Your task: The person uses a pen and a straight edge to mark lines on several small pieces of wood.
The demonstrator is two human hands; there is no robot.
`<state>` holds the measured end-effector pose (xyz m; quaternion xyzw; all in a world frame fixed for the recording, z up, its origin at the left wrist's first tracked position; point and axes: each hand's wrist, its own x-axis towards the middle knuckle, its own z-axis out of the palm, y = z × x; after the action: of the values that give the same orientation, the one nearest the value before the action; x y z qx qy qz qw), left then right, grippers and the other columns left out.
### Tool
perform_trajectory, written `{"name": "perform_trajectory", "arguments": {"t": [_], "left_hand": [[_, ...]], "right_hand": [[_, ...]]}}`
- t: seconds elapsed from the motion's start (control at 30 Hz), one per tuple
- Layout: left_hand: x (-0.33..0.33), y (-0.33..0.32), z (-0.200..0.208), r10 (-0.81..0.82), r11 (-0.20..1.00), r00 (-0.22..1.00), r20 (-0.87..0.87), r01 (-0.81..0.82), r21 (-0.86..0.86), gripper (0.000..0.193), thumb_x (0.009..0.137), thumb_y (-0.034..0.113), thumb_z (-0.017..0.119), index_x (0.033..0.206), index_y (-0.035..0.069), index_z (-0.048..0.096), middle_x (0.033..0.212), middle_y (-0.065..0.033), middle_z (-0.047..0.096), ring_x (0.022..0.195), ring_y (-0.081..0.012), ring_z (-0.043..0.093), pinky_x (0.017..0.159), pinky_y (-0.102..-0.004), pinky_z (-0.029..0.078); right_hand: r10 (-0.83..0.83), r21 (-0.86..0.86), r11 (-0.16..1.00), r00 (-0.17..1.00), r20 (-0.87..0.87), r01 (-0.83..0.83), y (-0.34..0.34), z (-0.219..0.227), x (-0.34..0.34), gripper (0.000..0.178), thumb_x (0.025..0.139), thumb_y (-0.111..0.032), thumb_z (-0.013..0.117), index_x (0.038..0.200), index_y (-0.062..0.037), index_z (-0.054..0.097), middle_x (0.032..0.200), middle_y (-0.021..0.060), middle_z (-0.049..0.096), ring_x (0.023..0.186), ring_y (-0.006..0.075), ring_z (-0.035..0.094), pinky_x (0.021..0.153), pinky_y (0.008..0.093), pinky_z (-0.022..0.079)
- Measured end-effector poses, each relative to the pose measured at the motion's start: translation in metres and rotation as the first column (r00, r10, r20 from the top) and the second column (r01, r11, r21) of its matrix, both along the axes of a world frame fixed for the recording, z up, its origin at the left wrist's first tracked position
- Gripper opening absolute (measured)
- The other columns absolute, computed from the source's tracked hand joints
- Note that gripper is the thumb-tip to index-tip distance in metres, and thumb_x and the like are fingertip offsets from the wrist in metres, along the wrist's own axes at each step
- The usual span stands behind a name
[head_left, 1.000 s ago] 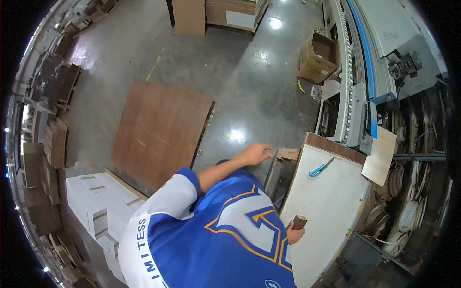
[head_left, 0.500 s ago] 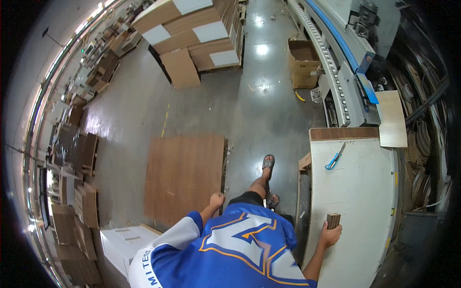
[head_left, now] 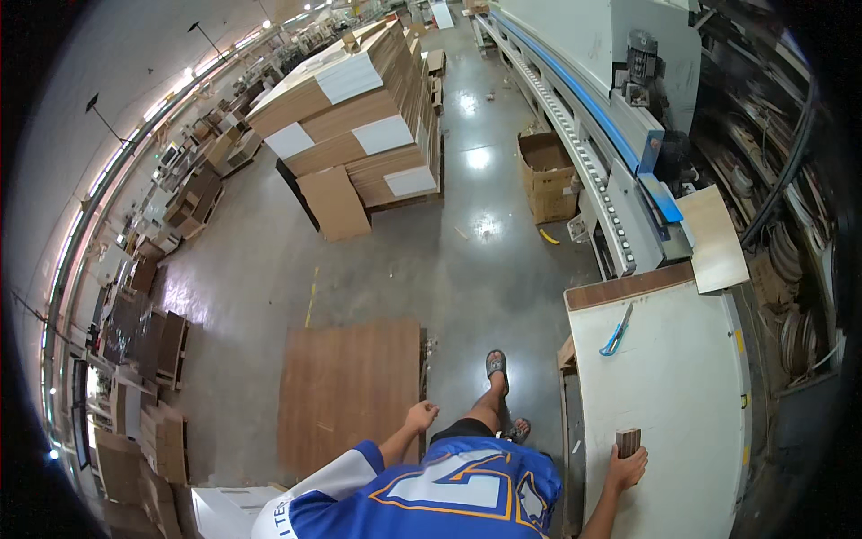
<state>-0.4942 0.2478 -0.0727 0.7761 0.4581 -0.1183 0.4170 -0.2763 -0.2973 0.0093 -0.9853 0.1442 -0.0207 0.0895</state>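
From a distance I see a long machine (head_left: 588,135) ahead on the right; on the floor (head_left: 395,278), a brown panel (head_left: 350,386), left of the pale worktop (head_left: 673,377). The left grip (head_left: 420,416) hangs over by the panel, well apart from the worktop, where the right grip (head_left: 627,467), the nearer, is wrapped round the block (head_left: 628,440). A blue knife (head_left: 615,340) lies farther ahead. The block juts forward from the right grip; its long axis, and how closed the left one is, I can't tell from here.

My left hand (head_left: 419,417), fingers loosely half-curled, ends the left forearm (head_left: 397,445) slanting up from its lower left, while well to its right my right hand (head_left: 628,468) is bent in a grip, the right forearm (head_left: 603,509) below it.
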Motion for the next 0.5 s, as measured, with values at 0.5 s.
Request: {"name": "perform_trajectory", "arguments": {"t": [0.5], "left_hand": [[-0.034,0.007,0.026,-0.428,0.888,0.717,-0.55,0.448,-0.108,0.043,0.09,0.043,0.064,0.112,0.008,0.077,0.115,-0.0234,0.073,0.107,-0.0427,0.07,0.091,-0.0502,0.057]], "right_hand": [[-0.002,0.005,1.0,0.996,0.086,0.002,-0.002,-0.015,-0.001,0.064,0.072,-0.036,0.085,0.119,-0.0033,0.057,0.115,0.0145,0.062,0.115,0.035,0.058,0.098,0.0469,0.049]]}}
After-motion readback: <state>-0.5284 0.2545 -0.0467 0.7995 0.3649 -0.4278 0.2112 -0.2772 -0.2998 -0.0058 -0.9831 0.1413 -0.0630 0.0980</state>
